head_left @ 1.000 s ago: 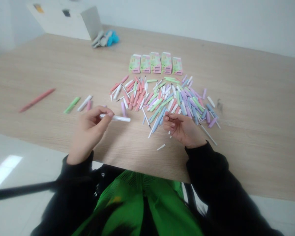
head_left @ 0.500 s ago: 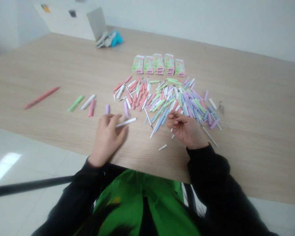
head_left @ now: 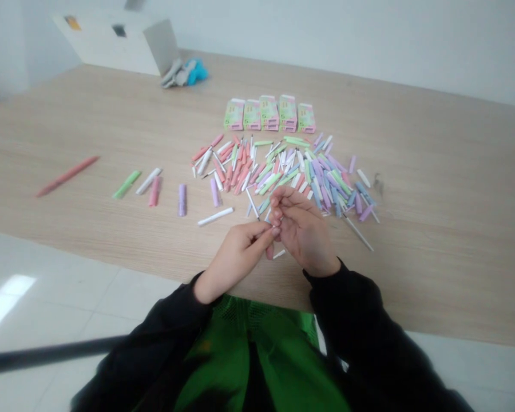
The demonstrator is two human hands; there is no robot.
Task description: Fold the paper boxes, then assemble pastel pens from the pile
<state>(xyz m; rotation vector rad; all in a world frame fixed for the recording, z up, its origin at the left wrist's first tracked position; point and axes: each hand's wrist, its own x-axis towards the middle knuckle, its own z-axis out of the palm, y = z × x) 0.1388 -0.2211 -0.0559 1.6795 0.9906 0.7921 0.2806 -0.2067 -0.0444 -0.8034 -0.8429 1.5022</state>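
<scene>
My left hand and my right hand meet at the fingertips above the table, at the near edge of a heap of pastel pen parts. Anything between the fingertips is too small to make out. A white tube lies just beyond my left hand, not touched by it. A thin grey rod and a short white piece lie close to my right hand.
Several small green and pink boxes stand in a row behind the heap. Pink, green, white and purple pieces lie to the left, with a long pink stick farthest out. A grey and blue bundle sits at the table's back edge.
My left hand has let go of the white tube, leaving it on the table, and has moved right to my right hand. My right hand has shifted slightly left.
</scene>
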